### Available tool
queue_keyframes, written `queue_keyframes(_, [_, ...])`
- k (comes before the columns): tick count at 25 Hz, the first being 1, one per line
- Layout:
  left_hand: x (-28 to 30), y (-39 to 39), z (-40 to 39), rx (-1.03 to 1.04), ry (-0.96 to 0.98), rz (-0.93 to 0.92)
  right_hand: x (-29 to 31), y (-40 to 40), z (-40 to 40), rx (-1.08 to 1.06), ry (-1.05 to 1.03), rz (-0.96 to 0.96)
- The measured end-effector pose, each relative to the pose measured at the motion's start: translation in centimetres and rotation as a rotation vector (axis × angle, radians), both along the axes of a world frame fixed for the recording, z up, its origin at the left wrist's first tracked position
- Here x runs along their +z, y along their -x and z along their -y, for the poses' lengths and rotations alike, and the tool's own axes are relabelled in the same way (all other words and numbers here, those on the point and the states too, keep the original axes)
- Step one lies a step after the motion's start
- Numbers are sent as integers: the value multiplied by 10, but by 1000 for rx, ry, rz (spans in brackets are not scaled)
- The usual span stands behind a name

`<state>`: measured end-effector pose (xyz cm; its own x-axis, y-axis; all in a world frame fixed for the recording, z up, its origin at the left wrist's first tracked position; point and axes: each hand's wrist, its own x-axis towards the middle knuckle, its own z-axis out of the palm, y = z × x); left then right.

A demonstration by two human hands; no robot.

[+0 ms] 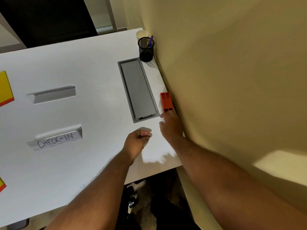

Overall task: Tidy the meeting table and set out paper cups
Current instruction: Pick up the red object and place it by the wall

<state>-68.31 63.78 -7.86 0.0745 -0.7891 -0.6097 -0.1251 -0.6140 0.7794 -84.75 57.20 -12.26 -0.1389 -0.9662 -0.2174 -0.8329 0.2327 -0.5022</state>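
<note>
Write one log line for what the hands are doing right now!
right hand: open, fingertips at orange box by wall | left hand: loosely curled, holds nothing, over table | paper cup: behind mesh pen holder

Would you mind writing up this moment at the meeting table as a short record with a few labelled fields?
surface: white table set against a yellowish wall
right hand: right hand reaching to the near end of the orange block by the wall; grip not visible
left hand: left hand loosely curled above the table, holding nothing
far corner: paper cup behind a black mesh pen holder with a purple pen
centre: grey cable hatch, closed
signs: folded card reading CHECK-IN; another folded card beyond it
</note>
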Motion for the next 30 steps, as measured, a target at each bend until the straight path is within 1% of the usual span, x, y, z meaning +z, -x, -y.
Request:
queue_keyframes(2, [-1,-1,1,-11,5,5,-3,-6,-3,122,-143,-155])
queue_keyframes(4, [0,0,1,-26,11,0,-4,-9,-6,149,-158,-243])
queue_keyframes(5, [0,0,1,-30,13,-4,-3,-9,-7,131,-144,-254])
queue_keyframes(9, [2,-2,-2,-18,-4,-14,3,-6,-24,-55,-162,-167])
queue_keyframes(11, [3,-1,-4,-17,-10,-14,2,-4,-51,-97,-162,-196])
queue_keyframes(14, [3,3,-7,-40,-12,-11,-4,2,-86,-52,-156,-251])
queue_keyframes(17, [7,7,-8,-55,-10,-7,-5,5,-87,-31,-158,-259])
queue_keyframes(26, [8,11,-15,-90,-3,29,-2,18,-75,-131,-193,-233])
queue_keyframes(30, [6,17,-18,-133,17,76,4,20,-88,-179,-146,-216])
